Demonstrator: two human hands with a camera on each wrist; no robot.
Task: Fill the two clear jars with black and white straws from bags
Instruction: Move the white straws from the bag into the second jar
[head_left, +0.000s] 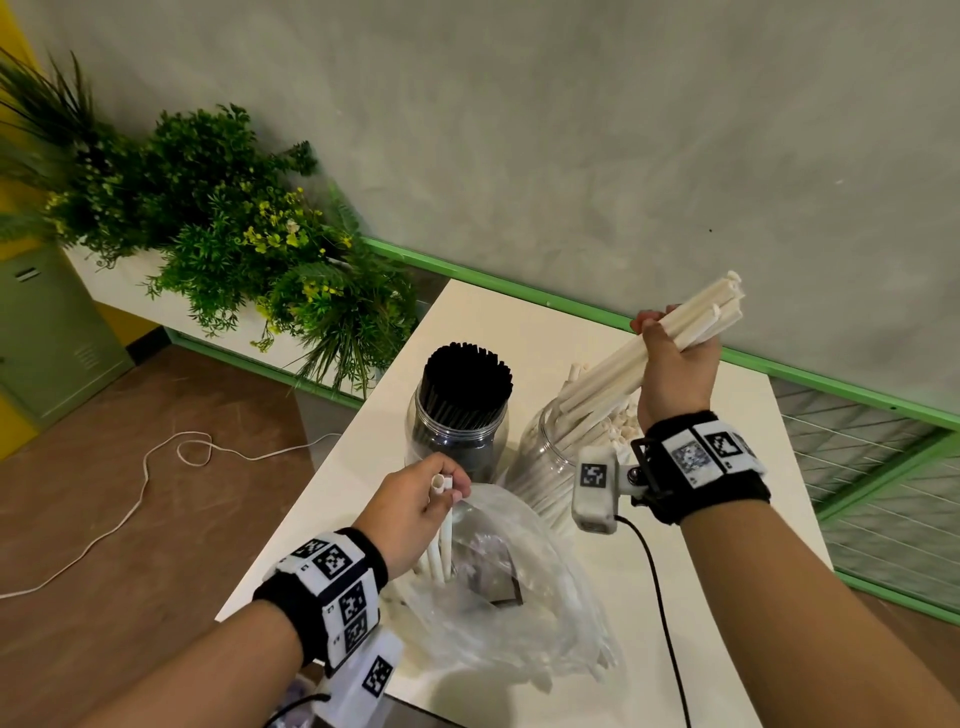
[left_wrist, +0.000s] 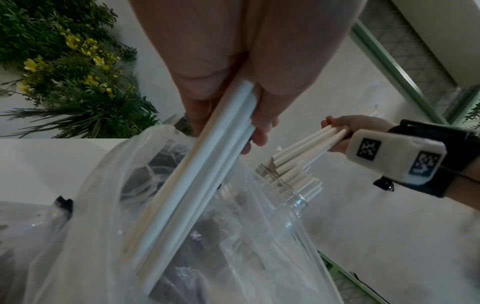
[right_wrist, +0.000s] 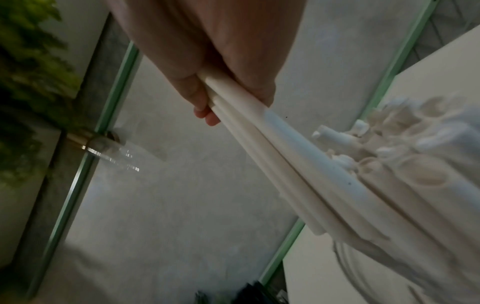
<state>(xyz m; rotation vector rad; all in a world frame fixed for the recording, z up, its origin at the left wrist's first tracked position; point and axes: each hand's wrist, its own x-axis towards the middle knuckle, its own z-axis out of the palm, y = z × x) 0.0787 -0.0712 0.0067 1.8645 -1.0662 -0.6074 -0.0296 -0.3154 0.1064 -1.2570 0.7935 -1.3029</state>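
Jars: two on the table, black straws in one, white in the other; both hands gripping white straws.

Head view: black jar (head_left: 456, 415) packed full of black straws (head_left: 467, 379); white jar (head_left: 550, 457) beside it holds white straws, bundle (head_left: 675, 338) slanting up out of its mouth, right hand (head_left: 672, 364) curled round it. Left hand (head_left: 415, 506) pinches a few white straws (head_left: 441, 525) standing in the one clear bag (head_left: 509, 582) in front of the jars; table (head_left: 727, 545) under all. Left wrist: fingers (left_wrist: 259, 127) closed on about three straws going down into bag; black jar mostly hidden behind the plastic. Right wrist: blurred; fist tight on bundle (right_wrist: 272, 148), exact count unclear; jar's open straw ends visible, bag out of shot.
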